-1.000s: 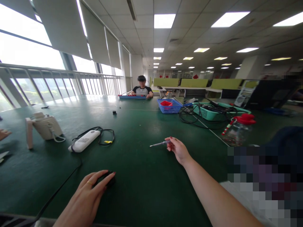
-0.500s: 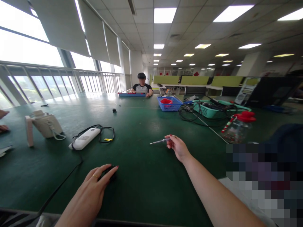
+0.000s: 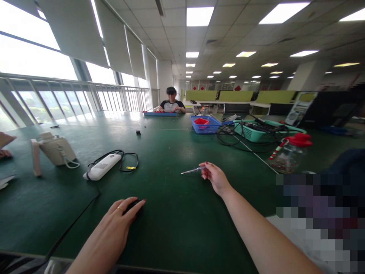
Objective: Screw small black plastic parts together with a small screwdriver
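My left hand [image 3: 115, 220] rests low over the green table, its thumb and fingers closed around a small black mouse-shaped object [image 3: 138, 211]. Most of that object is hidden beneath the fingers. Between the fingertips of my right hand [image 3: 214, 177] is a slim screwdriver [image 3: 191, 171] with a clear handle. Its metal tip points left, above the table and apart from the black object.
Left of centre lies a white power strip [image 3: 104, 166] with a black cord. A beige bottle [image 3: 57, 150] stands farther left. Rightward are a blue basket [image 3: 205, 127], a green basket [image 3: 252, 134] with cables, and a red-lidded jar [image 3: 289, 156]. A person [image 3: 172, 103] sits opposite.
My left hand has shifted slightly right with the black object. My right hand and the screwdriver are nearly unchanged. The person opposite has drawn one hand inward.
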Action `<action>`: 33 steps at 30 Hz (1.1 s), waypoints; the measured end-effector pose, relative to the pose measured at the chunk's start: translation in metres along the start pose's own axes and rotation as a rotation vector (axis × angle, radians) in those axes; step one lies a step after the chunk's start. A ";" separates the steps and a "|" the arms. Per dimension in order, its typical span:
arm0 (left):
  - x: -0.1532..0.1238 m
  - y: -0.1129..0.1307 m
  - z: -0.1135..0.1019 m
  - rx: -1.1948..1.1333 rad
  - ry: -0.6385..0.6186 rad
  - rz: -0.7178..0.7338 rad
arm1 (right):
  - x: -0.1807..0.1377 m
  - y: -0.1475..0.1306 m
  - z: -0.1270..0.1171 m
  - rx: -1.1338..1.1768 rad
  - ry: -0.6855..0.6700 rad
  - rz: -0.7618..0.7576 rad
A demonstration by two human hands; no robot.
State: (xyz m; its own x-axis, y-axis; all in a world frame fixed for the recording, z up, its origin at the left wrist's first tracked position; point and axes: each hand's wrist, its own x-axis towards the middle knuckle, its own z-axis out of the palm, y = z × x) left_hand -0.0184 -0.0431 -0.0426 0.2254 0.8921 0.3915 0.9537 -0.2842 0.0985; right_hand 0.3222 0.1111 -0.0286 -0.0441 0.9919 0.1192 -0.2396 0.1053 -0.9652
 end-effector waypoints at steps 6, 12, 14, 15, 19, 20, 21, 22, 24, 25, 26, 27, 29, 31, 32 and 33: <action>0.003 -0.003 0.001 -0.003 -0.040 0.013 | 0.002 0.002 -0.001 -0.003 -0.016 0.004; 0.006 -0.004 0.002 -0.027 -0.019 -0.012 | 0.001 0.002 -0.001 -0.010 -0.022 0.013; 0.007 -0.004 0.005 -0.045 -0.029 -0.028 | 0.001 0.001 -0.001 -0.016 -0.024 0.014; 0.007 -0.005 0.006 -0.057 -0.041 -0.034 | 0.001 0.001 -0.001 -0.018 -0.024 0.011; 0.009 -0.009 0.007 -0.117 -0.099 -0.070 | 0.002 0.002 -0.001 -0.015 -0.032 0.009; 0.011 -0.008 0.005 -0.134 -0.119 -0.081 | 0.002 0.002 -0.001 -0.012 -0.031 0.010; 0.014 -0.006 0.003 -0.151 -0.143 -0.090 | 0.002 0.003 -0.001 -0.008 -0.030 0.009; 0.017 -0.001 0.000 -0.168 -0.168 -0.092 | 0.003 0.003 -0.001 -0.004 -0.028 0.007; 0.026 0.015 -0.007 -0.211 -0.222 -0.054 | 0.003 0.004 -0.002 -0.001 -0.034 0.008; 0.031 0.027 -0.011 -0.239 -0.234 -0.008 | 0.003 0.004 -0.002 0.000 -0.037 0.010; 0.038 0.040 -0.013 -0.277 -0.256 0.072 | 0.003 0.004 -0.002 0.003 -0.040 0.011; 0.046 0.054 -0.015 -0.322 -0.275 0.160 | 0.003 0.004 -0.002 0.009 -0.040 0.009; 0.067 0.077 -0.015 -0.389 -0.303 0.286 | 0.003 0.004 -0.002 0.030 -0.026 -0.004; 0.092 0.092 -0.009 -0.420 -0.304 0.355 | 0.002 0.003 -0.001 0.048 -0.006 -0.022; 0.106 0.096 -0.004 -0.418 -0.293 0.369 | 0.002 0.002 -0.002 0.053 0.004 -0.027; 0.121 0.098 0.002 -0.413 -0.286 0.373 | 0.002 0.001 -0.002 0.058 0.017 -0.036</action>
State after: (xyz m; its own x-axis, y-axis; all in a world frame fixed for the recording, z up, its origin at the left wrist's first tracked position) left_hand 0.1026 0.0373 0.0125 0.6271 0.7492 0.2131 0.6579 -0.6559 0.3700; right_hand 0.3239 0.1132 -0.0297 -0.0180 0.9887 0.1491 -0.2961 0.1372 -0.9453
